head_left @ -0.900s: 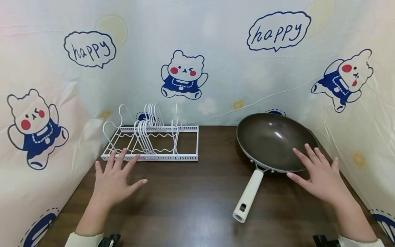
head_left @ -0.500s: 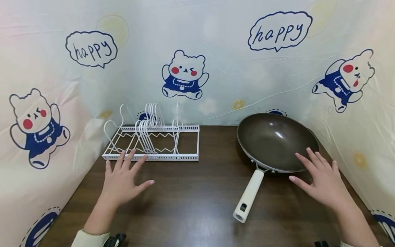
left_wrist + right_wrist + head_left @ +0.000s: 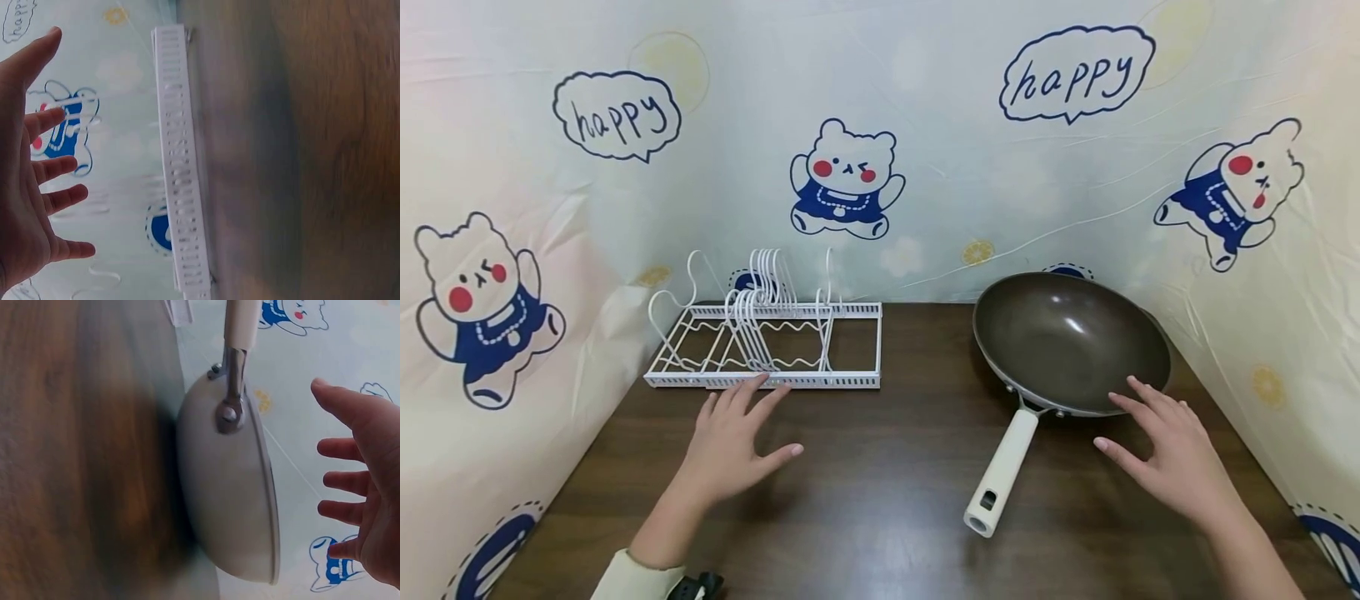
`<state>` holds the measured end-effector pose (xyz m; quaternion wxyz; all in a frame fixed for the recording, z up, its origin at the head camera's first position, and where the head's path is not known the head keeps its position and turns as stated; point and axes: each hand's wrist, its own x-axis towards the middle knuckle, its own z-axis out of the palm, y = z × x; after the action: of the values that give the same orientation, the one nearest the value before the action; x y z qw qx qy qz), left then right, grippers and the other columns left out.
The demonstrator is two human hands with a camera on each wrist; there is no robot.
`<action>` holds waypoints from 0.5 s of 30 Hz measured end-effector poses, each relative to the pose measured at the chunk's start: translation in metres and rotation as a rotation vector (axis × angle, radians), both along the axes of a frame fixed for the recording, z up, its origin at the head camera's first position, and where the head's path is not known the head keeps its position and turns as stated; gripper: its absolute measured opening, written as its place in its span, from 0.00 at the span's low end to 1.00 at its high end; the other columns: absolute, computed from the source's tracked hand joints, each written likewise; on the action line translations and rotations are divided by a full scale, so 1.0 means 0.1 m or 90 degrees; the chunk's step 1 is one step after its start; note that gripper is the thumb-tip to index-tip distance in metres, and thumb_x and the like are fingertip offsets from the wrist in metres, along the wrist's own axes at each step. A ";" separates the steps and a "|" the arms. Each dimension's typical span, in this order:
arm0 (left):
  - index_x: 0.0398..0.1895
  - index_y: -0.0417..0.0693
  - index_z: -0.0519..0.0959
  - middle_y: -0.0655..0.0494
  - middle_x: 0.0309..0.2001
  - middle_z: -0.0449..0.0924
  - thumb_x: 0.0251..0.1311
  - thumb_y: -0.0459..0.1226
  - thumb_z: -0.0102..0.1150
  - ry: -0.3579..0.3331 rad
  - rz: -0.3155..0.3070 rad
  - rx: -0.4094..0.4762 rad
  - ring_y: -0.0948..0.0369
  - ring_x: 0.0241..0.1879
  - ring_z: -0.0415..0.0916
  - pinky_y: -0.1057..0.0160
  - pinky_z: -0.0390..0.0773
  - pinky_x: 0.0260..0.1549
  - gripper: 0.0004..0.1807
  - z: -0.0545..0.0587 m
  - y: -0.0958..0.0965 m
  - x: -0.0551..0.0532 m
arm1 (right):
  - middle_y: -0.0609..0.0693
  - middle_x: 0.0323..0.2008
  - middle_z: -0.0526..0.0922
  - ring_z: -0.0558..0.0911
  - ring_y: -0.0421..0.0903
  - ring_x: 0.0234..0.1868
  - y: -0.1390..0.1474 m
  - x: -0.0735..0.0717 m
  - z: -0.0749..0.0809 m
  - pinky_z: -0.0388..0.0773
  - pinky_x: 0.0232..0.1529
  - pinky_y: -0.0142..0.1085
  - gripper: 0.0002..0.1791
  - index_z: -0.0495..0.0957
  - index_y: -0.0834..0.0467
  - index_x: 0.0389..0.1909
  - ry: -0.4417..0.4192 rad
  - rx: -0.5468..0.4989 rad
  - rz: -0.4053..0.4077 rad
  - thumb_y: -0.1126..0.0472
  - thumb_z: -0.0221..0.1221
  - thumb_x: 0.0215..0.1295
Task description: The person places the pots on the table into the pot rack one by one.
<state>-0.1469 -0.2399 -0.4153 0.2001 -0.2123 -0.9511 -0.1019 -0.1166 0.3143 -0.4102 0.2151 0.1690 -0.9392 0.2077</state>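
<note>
My left hand (image 3: 724,446) hovers above the table with its fingers spread, just in front of a white wire rack (image 3: 853,381). The rack has a slotted frame and several upright curved dividers, and its slotted front edge (image 3: 181,162) shows in the left wrist view. On the right, my right hand (image 3: 1180,458) is held with fingers apart near the front right rim of a dark-lined frying pan (image 3: 1067,342). The pan's cream handle (image 3: 1002,471) points toward me. From the right wrist view, the pan's pale outer side (image 3: 225,481) appears beside the hand, which is apart from it. Neither hand holds anything.
A brown wooden table (image 3: 880,500) carries both the rack and the pan. Behind and along both sides hangs a printed cloth (image 3: 955,167) with bears and "happy" bubbles. The pan's right side lies close to the cloth.
My left hand has moved to the right along the rack's front edge. The right hand has drawn slightly nearer to me. Rack and pan stay where they were.
</note>
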 end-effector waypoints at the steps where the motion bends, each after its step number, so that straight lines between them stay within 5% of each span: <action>1: 0.68 0.58 0.69 0.43 0.67 0.65 0.47 0.66 0.64 -0.003 -0.008 0.004 0.39 0.63 0.62 0.28 0.61 0.53 0.45 -0.01 0.03 0.00 | 0.67 0.64 0.69 0.67 0.70 0.61 -0.02 0.01 -0.01 0.47 0.66 0.68 0.33 0.77 0.62 0.56 0.008 -0.006 0.005 0.51 0.73 0.50; 7: 0.69 0.58 0.69 0.45 0.65 0.66 0.49 0.64 0.65 -0.045 -0.049 0.044 0.42 0.62 0.63 0.34 0.68 0.48 0.44 -0.03 0.20 -0.01 | 0.65 0.57 0.75 0.74 0.66 0.54 -0.12 0.03 -0.06 0.65 0.52 0.64 0.27 0.80 0.62 0.48 0.058 -0.039 0.014 0.57 0.75 0.46; 15: 0.66 0.53 0.71 0.48 0.61 0.70 0.51 0.59 0.67 -0.093 -0.120 0.105 0.48 0.61 0.65 0.37 0.68 0.51 0.40 -0.08 0.43 -0.08 | 0.60 0.49 0.80 0.76 0.62 0.50 -0.26 0.08 -0.16 0.69 0.47 0.52 0.21 0.80 0.61 0.42 0.077 -0.082 -0.036 0.63 0.74 0.46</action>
<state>-0.1552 -0.1968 -0.4228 0.1366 -0.2752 -0.9274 -0.2134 -0.1087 0.2887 -0.4263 0.2873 0.1405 -0.9137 0.2507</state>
